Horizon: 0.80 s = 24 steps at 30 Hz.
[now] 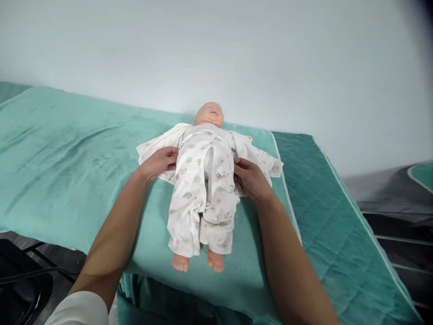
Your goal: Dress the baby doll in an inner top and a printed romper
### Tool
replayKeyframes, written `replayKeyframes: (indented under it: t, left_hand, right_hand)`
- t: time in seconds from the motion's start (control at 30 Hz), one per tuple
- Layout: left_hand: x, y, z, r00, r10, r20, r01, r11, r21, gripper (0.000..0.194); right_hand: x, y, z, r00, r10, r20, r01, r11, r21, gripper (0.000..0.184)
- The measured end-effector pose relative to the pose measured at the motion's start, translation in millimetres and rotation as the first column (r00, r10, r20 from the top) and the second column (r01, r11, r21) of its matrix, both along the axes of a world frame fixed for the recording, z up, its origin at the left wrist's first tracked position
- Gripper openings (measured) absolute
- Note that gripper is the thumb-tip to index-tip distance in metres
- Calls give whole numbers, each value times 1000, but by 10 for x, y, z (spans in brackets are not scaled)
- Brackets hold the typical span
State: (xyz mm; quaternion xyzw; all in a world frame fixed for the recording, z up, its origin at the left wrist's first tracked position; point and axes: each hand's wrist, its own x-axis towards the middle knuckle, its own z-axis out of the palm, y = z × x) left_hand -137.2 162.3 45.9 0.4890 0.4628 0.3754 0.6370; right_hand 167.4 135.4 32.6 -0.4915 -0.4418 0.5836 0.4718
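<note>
1. Two bare forearms (pixel 117 228) are stretched forward over the near side of the bed, with a white sleeve (pixel 81 309) bunched at the left elbow; part of a black seat (pixel 20 275) is seen at lower left.
2. Bare feet (pixel 215 260) are left uncovered below the cuffs of patterned trousers (pixel 189 180); the doll (pixel 209 113) is laid on its back at the middle of a smooth teal sheet (pixel 67 176), feet toward the wearer, presumably so that both flanks can be reached equally.
3. The left hand (pixel 161 163) and right hand (pixel 252 178) are set on opposite sides of the trousers, fingers bent inward and touching the side edges; whether cloth is pinched cannot be told; the garment is probably steadied evenly by this pairing.
4. The trousers are drawn high over the torso, white cloth being exposed through the slit; a pale shirt (pixel 264 160) is spread beneath, its sleeves splayed outward, perhaps to be kept clear of the waist.
5. A quilted green cover (pixel 331 203) is overlapped by the sheet at right; a plain wall (pixel 203 49) is met behind the head.
6. Only small printed motifs can be made out on the clothing; no brand, label or writing can be read.
</note>
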Motion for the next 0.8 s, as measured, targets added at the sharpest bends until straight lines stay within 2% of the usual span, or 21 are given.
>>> replayKeyframes:
  t: [0.17, 0.3, 0.47, 0.8]
  left_hand:
    - [8, 3, 17, 1000, 19, 23, -19, 1000, -2, 31]
    - [19, 1, 16, 999, 35, 11, -35, 999, 4, 31]
    - [28, 15, -4, 999, 23, -29, -23, 1000, 7, 27]
    - [96, 25, 13, 997, 35, -67, -34, 999, 6, 23]
  right_hand:
    - [-14, 14, -12, 999, 31, -23, -31, 1000, 4, 32]
    - [-30, 8, -1, 999, -11, -31, 12, 1000, 25, 34]
    - [-10, 22, -24, 999, 41, -30, -41, 999, 12, 34]
    - [15, 71, -57, 991, 111, 76, -113, 993, 22, 36]
